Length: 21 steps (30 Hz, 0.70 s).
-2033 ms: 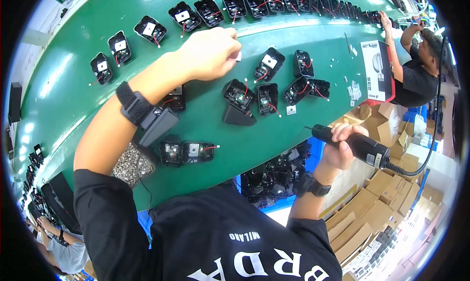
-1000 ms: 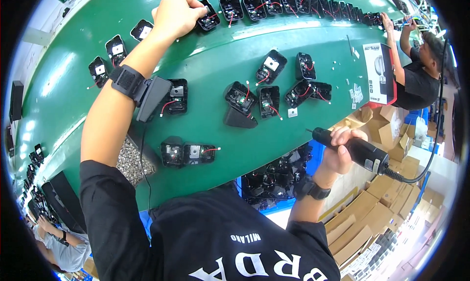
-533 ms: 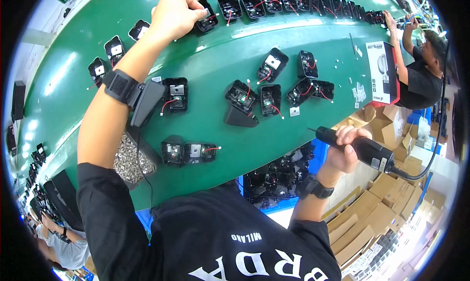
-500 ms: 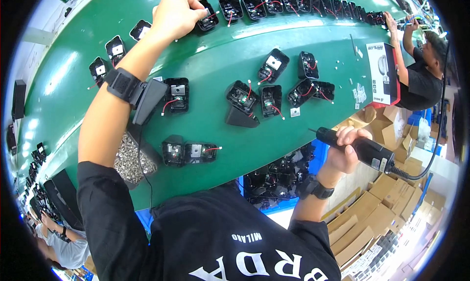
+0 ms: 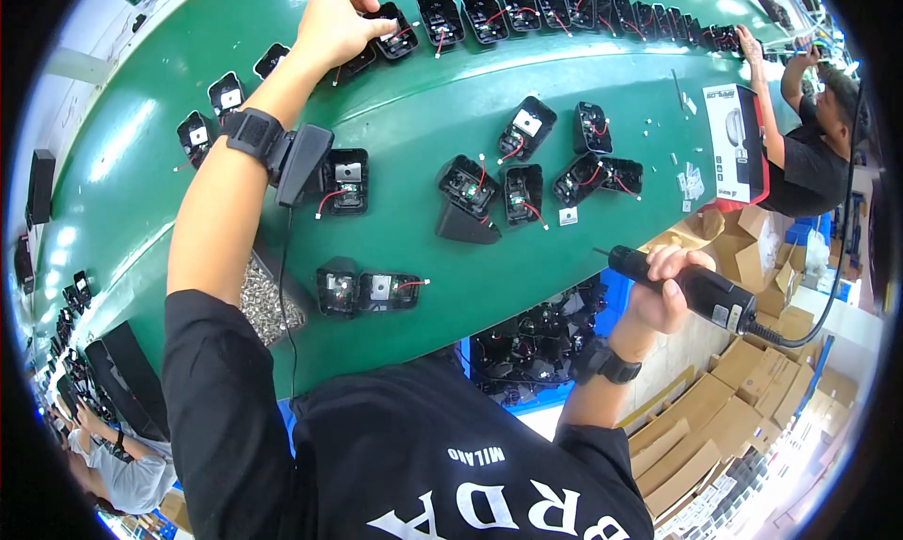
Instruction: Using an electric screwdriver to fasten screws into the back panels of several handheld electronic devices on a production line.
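My left hand (image 5: 339, 24) reaches to the far edge of the bench, thumb and fingers closed around the rim of an open black plastic housing (image 5: 399, 43) that has a red wire. The fingers partly hide this housing, and another black housing (image 5: 356, 67) lies just below the hand. My right hand (image 5: 666, 284) is wrapped round a black corded electric screwdriver (image 5: 705, 297). Its thin bit points left, above the near edge of the bench. Mid-bench lie several open housings, among them one (image 5: 527, 126) with a pale metal plate and one (image 5: 349, 182) beside my left wrist strap.
A curved row of housings (image 5: 489, 18) runs along the green bench (image 5: 404, 98). A bin of small metal parts (image 5: 268, 300) stands under my left forearm. Right: a printed box (image 5: 732, 145), a co-worker (image 5: 814, 145), cartons (image 5: 724, 399). A blue crate (image 5: 616, 295) holds black parts below the bench.
My left hand has shifted slightly, its fingers now more curled, and the forearm has swung a little to the right. The screwdriver in my right hand stays in place.
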{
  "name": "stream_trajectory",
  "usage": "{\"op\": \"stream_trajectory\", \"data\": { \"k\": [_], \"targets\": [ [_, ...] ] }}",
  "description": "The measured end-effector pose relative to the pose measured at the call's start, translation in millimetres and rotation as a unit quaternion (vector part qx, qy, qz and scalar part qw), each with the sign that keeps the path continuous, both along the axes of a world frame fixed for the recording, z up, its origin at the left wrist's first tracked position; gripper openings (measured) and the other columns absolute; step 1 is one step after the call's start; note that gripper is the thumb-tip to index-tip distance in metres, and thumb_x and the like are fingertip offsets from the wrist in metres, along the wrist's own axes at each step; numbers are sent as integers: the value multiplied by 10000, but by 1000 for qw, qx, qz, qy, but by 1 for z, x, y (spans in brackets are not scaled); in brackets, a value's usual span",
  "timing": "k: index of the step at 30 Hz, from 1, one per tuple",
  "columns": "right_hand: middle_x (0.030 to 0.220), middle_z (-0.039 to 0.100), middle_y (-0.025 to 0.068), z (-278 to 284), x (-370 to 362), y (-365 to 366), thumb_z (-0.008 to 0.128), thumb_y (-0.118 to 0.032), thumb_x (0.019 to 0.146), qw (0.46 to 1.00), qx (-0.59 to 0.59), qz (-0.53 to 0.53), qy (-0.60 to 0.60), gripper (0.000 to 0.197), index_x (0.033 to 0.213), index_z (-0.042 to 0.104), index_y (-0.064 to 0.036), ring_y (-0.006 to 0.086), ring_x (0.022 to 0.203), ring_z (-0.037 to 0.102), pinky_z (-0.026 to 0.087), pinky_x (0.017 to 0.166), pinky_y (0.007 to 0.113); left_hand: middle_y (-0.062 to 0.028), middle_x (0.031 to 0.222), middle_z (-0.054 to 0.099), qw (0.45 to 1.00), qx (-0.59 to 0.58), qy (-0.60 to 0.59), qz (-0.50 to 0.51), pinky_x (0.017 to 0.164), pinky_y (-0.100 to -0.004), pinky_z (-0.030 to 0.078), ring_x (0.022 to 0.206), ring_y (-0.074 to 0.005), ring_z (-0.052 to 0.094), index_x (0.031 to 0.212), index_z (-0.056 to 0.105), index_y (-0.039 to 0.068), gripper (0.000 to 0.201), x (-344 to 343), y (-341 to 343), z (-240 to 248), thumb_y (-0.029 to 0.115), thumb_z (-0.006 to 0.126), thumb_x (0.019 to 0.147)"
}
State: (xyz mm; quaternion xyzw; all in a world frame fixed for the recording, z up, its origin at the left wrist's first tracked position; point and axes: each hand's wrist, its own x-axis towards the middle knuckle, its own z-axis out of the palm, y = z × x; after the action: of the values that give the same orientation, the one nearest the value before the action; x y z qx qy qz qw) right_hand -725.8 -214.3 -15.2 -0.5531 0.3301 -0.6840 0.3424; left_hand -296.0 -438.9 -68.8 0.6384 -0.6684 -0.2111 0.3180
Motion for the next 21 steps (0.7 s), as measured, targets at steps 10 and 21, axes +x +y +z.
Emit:
{"op": "stream_trajectory", "data": {
  "k": [10, 21],
  "targets": [
    [776, 540, 52, -2, -2, 4, 659, -141, 777, 1000, -4, -10, 9, 454, 1187, 504, -21, 164, 670, 506, 417, 684, 326, -79, 931, 732, 997, 68, 23, -16, 752, -293, 535, 810, -140, 668, 1056, 710, 12, 289, -12, 13, 11, 123, 776, 797],
    [791, 539, 67, 6, 6, 4, 660, -126, 771, 1000, 7, -3, 22, 462, 1192, 506, -11, 177, 684, 512, 422, 699, 335, -89, 1081, 717, 998, -42, -32, 30, 830, -301, 526, 830, -161, 678, 1141, 699, 59, 358, -12, 31, 26, 59, 638, 788]
  ]
}}
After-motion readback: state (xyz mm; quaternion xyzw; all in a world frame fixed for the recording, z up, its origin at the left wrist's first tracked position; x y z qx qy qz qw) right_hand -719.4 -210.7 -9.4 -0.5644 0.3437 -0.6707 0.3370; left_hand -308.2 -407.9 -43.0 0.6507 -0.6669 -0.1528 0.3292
